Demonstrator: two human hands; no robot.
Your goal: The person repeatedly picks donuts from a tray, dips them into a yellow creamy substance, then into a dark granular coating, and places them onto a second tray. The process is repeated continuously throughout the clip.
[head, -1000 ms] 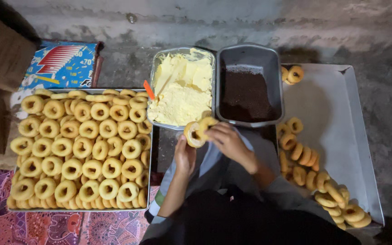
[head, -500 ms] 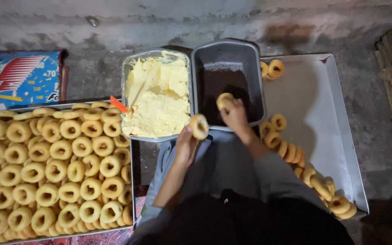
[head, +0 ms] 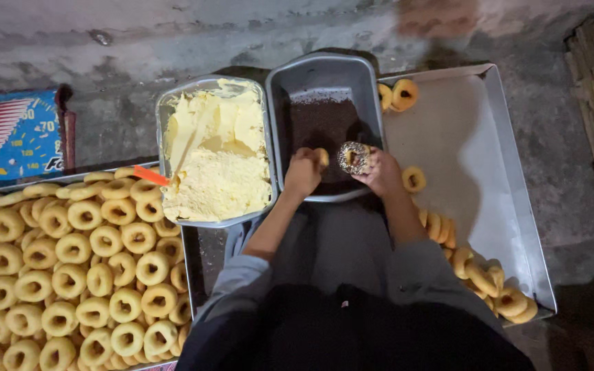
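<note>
Hands (head: 342, 168) hold doughnuts (head: 353, 157) over sprinkle tray (head: 321, 75).

blue pkg (head: 8, 137) w/ red-white stripes, yellow print, far left, by wall

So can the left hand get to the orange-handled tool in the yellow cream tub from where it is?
Probably yes: the left hand is beside the cream tub, and nothing covers the orange handle at its far corner.

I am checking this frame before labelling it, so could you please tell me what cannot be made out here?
- Head view: the left hand closes over a pale piece; its fingers hide what it is.
- The plain doughnuts run past the left and bottom edges, so no count.
- The tool with the orange handle is buried in the yellow cream.
- The far side of the sprinkled doughnut in the right hand is hidden.
</note>
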